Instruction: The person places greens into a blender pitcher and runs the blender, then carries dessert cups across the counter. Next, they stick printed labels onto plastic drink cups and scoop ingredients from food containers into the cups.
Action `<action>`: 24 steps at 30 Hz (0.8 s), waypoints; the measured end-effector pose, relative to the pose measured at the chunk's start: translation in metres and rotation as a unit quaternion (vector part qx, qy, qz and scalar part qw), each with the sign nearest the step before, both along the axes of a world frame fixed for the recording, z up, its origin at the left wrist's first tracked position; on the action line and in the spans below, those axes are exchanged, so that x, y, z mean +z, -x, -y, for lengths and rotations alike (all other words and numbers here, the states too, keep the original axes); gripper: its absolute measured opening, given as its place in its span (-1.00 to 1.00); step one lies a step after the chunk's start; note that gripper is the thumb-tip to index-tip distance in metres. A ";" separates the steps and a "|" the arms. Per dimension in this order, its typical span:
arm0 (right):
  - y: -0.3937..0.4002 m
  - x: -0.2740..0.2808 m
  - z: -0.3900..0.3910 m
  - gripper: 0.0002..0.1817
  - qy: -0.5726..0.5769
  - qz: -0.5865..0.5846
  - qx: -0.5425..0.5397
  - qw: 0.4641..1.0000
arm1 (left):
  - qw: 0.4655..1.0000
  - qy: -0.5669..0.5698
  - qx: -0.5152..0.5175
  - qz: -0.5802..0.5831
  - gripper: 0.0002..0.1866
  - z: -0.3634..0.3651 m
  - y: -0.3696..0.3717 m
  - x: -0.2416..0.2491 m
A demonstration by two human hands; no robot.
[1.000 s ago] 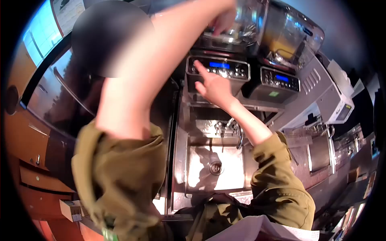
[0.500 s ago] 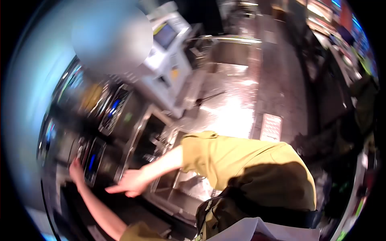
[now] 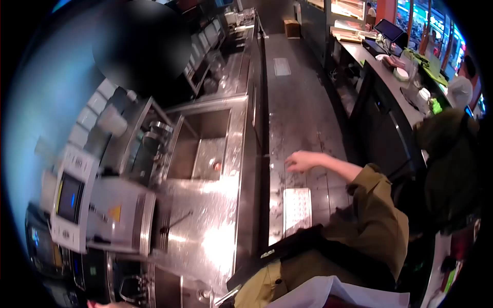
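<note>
Counter (image 3: pixel 197 205), glossy steel, perhaps wet, near right hand (image 3: pixel 304 161).

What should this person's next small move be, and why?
Perhaps draw the left hand inward before any step: only a sliver of it shows, at the bottom-left edge, with its grip out of sight, while the view looks along the aisle floor. The right hand is out over that floor, apparently holding nothing.
</note>
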State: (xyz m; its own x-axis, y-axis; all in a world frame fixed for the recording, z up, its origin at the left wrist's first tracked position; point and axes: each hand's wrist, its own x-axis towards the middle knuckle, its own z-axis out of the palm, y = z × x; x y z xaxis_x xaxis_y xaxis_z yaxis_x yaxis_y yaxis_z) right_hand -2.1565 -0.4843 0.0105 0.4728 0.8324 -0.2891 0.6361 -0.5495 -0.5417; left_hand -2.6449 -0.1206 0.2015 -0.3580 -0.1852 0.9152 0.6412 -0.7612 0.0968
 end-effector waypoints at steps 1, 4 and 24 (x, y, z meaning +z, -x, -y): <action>-0.031 0.004 -0.005 -0.47 -0.009 0.026 0.066 0.997 | 0.996 0.034 -0.055 -0.060 -0.77 -0.040 -0.028 -0.040; -0.131 0.017 -0.036 -0.50 -0.022 -0.162 0.150 0.975 | 0.896 0.327 -0.284 -0.094 -0.70 0.004 -0.227 -0.047; -0.699 -0.348 0.292 -0.77 -0.057 -0.301 -0.730 0.611 | 0.258 0.100 -0.480 -0.833 -0.50 0.253 -1.426 -0.184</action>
State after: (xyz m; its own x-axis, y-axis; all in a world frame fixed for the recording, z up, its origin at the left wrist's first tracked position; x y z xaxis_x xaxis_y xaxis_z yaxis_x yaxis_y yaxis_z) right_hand -1.4577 -0.7763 -0.3378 0.5714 -0.3191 -0.7561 -0.8206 -0.2300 -0.5231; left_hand -1.2192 -0.3735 0.0175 0.7690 -0.6322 -0.0948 -0.5542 -0.7331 0.3942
